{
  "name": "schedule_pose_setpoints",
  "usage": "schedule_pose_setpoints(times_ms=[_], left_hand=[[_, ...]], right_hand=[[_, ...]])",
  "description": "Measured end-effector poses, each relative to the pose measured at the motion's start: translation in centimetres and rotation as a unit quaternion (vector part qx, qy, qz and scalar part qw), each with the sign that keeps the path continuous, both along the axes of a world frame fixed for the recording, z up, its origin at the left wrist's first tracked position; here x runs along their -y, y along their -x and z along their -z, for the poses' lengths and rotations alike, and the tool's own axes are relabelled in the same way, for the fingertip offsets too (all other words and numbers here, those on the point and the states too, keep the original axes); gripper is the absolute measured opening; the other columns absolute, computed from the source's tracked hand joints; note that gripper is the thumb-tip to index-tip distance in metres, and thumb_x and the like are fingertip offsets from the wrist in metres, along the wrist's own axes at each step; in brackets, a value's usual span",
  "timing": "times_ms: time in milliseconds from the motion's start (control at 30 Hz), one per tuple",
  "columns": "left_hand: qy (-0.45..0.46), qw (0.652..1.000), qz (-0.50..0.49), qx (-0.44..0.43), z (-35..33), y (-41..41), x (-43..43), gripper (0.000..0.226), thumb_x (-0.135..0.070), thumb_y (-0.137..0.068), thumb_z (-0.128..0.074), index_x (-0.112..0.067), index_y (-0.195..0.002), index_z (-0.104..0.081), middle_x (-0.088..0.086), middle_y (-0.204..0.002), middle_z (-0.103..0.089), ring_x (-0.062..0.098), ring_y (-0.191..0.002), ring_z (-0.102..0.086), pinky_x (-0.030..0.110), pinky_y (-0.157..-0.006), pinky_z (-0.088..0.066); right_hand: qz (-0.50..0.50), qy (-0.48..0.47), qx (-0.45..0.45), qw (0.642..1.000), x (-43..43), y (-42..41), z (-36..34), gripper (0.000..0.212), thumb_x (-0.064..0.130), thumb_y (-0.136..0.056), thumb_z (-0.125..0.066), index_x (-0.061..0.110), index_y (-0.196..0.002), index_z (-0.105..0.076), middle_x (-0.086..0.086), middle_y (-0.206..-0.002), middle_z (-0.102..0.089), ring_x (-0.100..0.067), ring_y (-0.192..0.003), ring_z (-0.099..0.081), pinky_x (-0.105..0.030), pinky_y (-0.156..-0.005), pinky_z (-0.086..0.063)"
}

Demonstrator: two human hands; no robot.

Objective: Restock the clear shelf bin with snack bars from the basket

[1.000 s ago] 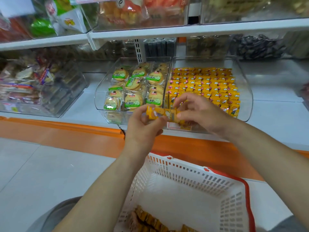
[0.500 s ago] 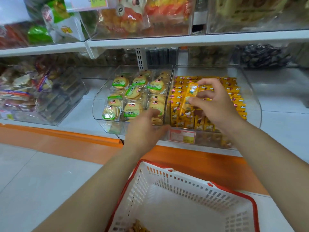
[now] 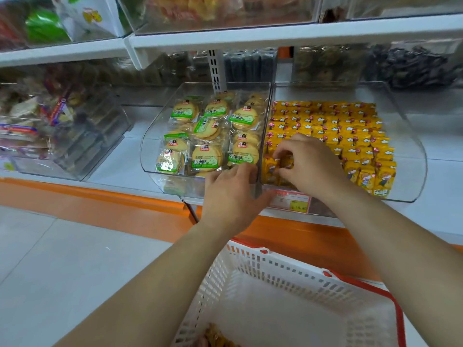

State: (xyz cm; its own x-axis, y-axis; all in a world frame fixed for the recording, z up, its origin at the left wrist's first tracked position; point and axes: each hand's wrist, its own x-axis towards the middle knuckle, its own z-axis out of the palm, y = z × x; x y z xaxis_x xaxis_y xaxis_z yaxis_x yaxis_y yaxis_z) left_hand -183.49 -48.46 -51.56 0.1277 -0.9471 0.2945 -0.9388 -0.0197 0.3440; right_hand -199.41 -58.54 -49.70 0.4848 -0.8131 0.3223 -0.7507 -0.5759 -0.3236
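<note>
Snack bar (image 3: 271, 167) in yellow wrap sits at the front left corner of the clear shelf bin (image 3: 421, 156), pinched by the narrowly curled fingers (image 3: 284, 149) of the right hand (image 3: 309, 165). Left hand (image 3: 230, 196) rests with relaxed, nearly straight fingers on the front rim where this bin meets the cookie bin (image 3: 149, 156). White shelf (image 3: 117, 164) over an orange base strip (image 3: 100, 196); the white basket (image 3: 275, 267) below holds a few bars (image 3: 217, 337).

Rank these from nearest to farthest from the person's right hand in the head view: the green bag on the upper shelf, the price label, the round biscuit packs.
1. Price label, just below the right hand.
2. Round biscuit packs, left neighbouring bin.
3. Green bag, upper shelf, far left.
</note>
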Motion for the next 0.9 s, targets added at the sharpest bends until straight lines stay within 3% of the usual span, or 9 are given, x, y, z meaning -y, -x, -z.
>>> schedule_pose_setpoints(times_ms=[133,267,333,467,600,733,800,900], left_hand=[[-0.023,1.000,-0.002,-0.008,-0.3,0.1,0.1,0.047,-0.067,-0.086,-0.063,-0.028,-0.111,-0.059,-0.013,-0.102,-0.067,0.015,-0.099,-0.062,0.032,-0.088,-0.022],[-0.064,0.997,-0.004,-0.032,-1.9,0.5,-0.5,0.047,-0.057,-0.089,-0.067,-0.026,-0.124,-0.058,-0.009,-0.117,-0.066,0.018,-0.112,-0.061,0.040,-0.102,-0.034],[-0.032,0.998,-0.004,-0.044,-3.1,1.0,-1.5,0.044,-0.047,-0.090,-0.069,-0.023,-0.126,-0.060,-0.006,-0.120,-0.067,0.020,-0.113,-0.061,0.042,-0.100,-0.044],[0.010,0.995,0.043,-0.089,-3.8,1.9,-5.2,0.029,-0.037,-0.091,-0.070,-0.021,-0.116,-0.064,-0.005,-0.110,-0.069,0.017,-0.101,-0.063,0.038,-0.084,-0.052],[-0.210,0.969,0.101,-0.083,0.1,2.4,-9.0,0.026,-0.039,-0.092,-0.069,-0.024,-0.113,-0.064,-0.007,-0.107,-0.068,0.017,-0.099,-0.064,0.037,-0.085,-0.054],[-0.442,0.888,0.123,0.002,8.4,2.9,-10.9,0.036,-0.045,-0.098,-0.061,-0.023,-0.126,-0.060,0.002,-0.132,-0.063,0.025,-0.121,-0.058,0.037,-0.098,-0.049],[-0.502,0.857,0.112,0.016,13.4,3.1,-11.7,0.041,-0.047,-0.099,-0.059,-0.022,-0.132,-0.057,0.005,-0.138,-0.058,0.026,-0.123,-0.055,0.035,-0.095,-0.045],[-0.535,0.840,0.093,0.011,20.3,3.2,-13.5,0.046,-0.048,-0.097,-0.061,-0.022,-0.134,-0.054,0.005,-0.134,-0.060,0.025,-0.118,-0.058,0.036,-0.093,-0.049]], right_hand=[[0.003,-0.012,-0.052,0.999,0.2,0.3,-0.2,0.031,0.048,-0.089,-0.068,0.033,-0.116,-0.071,0.002,-0.120,-0.057,-0.024,-0.115,-0.047,-0.037,-0.083,-0.042],[0.002,-0.035,-0.051,0.998,-1.1,1.2,-1.7,0.041,0.050,-0.091,-0.063,0.032,-0.127,-0.063,0.000,-0.127,-0.053,-0.024,-0.123,-0.044,-0.038,-0.093,-0.042],[0.000,-0.020,-0.022,1.000,-2.4,1.8,-2.5,0.035,0.046,-0.091,-0.065,0.031,-0.122,-0.064,0.001,-0.124,-0.055,-0.022,-0.119,-0.048,-0.036,-0.089,-0.043],[-0.073,-0.039,0.040,0.996,-6.8,3.3,-2.9,0.014,0.036,-0.089,-0.068,0.033,-0.102,-0.070,0.010,-0.103,-0.059,-0.010,-0.090,-0.054,-0.029,-0.071,-0.042],[-0.104,-0.161,0.023,0.981,-11.6,5.6,1.4,0.009,0.031,-0.082,-0.072,0.032,-0.091,-0.071,0.015,-0.092,-0.062,-0.005,-0.080,-0.056,-0.032,-0.072,-0.048],[-0.077,-0.322,-0.079,0.940,-14.5,6.7,10.0,0.007,0.031,-0.086,-0.071,0.033,-0.092,-0.070,0.020,-0.086,-0.059,0.003,-0.074,-0.054,-0.022,-0.065,-0.042],[-0.046,-0.390,-0.088,0.916,-15.6,6.8,15.2,0.009,0.028,-0.087,-0.072,0.029,-0.095,-0.070,0.016,-0.090,-0.064,-0.003,-0.080,-0.059,-0.022,-0.069,-0.044],[0.000,-0.468,-0.088,0.879,-17.8,7.2,22.8,0.018,0.031,-0.089,-0.072,0.024,-0.105,-0.068,0.011,-0.094,-0.061,-0.013,-0.090,-0.061,-0.027,-0.075,-0.044]])
